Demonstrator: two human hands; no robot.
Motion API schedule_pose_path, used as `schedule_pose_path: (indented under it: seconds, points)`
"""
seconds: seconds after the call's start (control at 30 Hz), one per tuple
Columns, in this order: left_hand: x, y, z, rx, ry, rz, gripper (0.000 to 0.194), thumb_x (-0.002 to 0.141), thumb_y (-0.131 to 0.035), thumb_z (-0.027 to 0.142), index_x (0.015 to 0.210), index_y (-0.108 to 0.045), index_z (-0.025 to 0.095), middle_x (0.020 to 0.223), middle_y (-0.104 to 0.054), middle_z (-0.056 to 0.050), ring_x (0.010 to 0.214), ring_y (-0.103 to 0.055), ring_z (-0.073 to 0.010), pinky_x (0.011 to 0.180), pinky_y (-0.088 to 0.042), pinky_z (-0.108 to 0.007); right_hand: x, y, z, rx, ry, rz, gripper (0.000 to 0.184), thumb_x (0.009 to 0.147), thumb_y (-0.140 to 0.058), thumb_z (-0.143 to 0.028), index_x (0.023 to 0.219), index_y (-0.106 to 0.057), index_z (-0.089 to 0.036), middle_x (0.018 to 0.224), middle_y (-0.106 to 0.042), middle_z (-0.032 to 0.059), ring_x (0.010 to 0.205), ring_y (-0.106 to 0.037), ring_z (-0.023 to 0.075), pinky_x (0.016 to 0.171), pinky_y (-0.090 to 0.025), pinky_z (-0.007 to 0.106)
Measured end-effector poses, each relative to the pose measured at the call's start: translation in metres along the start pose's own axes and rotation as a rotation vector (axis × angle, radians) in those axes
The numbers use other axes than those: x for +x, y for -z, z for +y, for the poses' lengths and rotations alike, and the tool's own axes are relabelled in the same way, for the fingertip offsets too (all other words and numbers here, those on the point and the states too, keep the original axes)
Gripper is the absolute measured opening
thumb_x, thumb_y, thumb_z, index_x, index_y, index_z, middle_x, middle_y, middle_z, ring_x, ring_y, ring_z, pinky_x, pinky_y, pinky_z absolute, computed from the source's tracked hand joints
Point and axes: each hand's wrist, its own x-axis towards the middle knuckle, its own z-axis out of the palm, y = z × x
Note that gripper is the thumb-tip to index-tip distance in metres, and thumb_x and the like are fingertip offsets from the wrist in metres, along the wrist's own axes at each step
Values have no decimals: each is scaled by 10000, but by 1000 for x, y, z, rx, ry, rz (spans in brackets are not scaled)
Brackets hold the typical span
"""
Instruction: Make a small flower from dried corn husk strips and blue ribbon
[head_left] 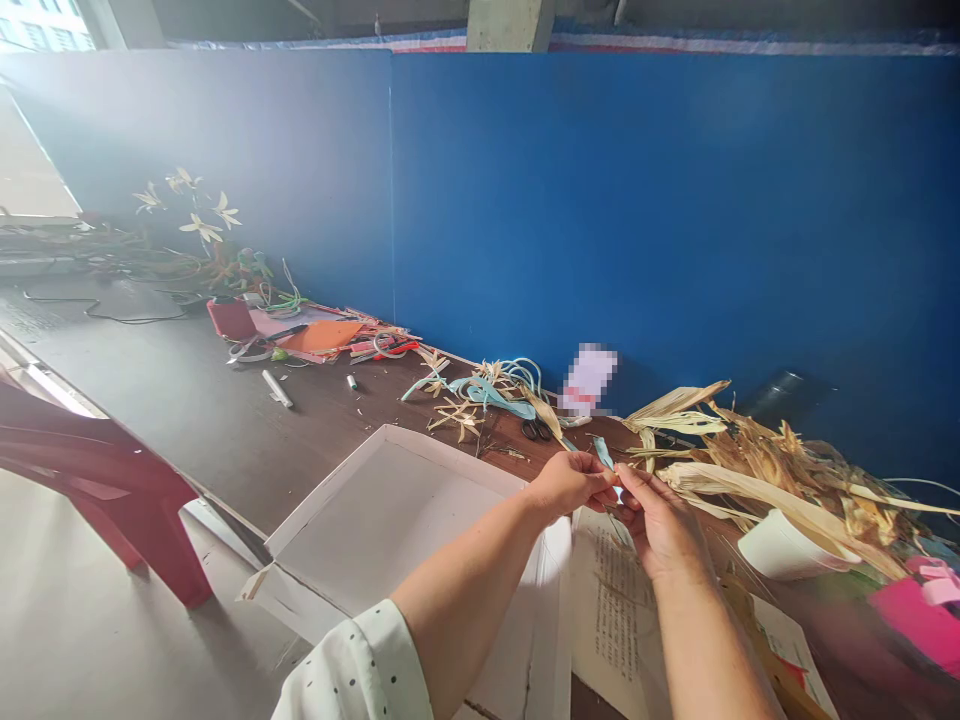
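Observation:
My left hand and my right hand meet above a printed paper sheet, fingertips pinched together. Between them is a light blue strip, its end sticking up past the fingers; thin stem-like pieces hang below. Both hands seem closed on this strip, though the fingers hide most of it. Just beyond my left hand lie black-handled scissors and a dried corn husk piece. To the right of my right hand spreads a heap of dried corn husks.
An open white box lid lies left of my hands. Husk flowers and a light blue ribbon rest behind it. A white cup tilts among the husks. A blue partition backs the table; a red chair stands left.

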Motion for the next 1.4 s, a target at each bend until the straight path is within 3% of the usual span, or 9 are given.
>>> schedule_pose_path:
  seconds: [0.3,0.43,0.57,0.73,0.97,1.27,1.4]
  points:
    - [-3,-3,3,36,10,-2,355,626,-765,386,669,-550,107,587,-583,-3,501,-519,-64,530,-426,-213,1,2,1,-135,133,49,341,524,-836,-387,747,-682,-180,522,-457,-55,469,-361,71,408,-298,200]
    - [-4,-3,4,29,9,11,291,678,-728,335,668,-545,108,586,-586,-8,503,-527,-65,524,-426,-205,3,5,4,-185,140,39,363,560,-812,-440,803,-708,-191,500,-430,-58,475,-388,91,427,-337,222]
    - [-1,-1,2,21,-7,28,256,710,-696,308,664,-539,111,588,-591,-12,495,-513,-59,524,-430,-208,4,7,5,-270,174,76,433,567,-796,-477,899,-732,-206,565,-542,-28,481,-426,107,441,-362,251]
    - [1,-1,0,7,-18,42,336,650,-742,384,655,-542,114,583,-584,-9,502,-510,-64,528,-433,-212,4,7,2,-237,173,49,459,648,-731,-521,1031,-705,-270,762,-639,-4,490,-432,102,441,-374,255]
    - [-3,-2,5,14,-3,41,307,667,-732,358,648,-548,113,580,-574,-4,504,-506,-57,525,-434,-196,4,6,2,-169,122,24,343,674,-713,-546,820,-706,-236,712,-579,-3,502,-385,92,407,-348,224]
    - [-3,-1,3,57,29,8,272,690,-728,324,673,-567,105,595,-599,-4,491,-525,-56,557,-462,-210,5,6,6,-174,168,87,351,561,-823,-437,765,-648,-212,514,-454,-65,457,-381,84,416,-323,216]
    - [-5,0,5,44,45,-32,318,652,-754,378,698,-612,97,642,-622,-18,517,-546,-67,576,-476,-228,5,6,6,-179,180,120,354,554,-823,-438,754,-633,-216,523,-496,-53,449,-398,88,401,-331,218]
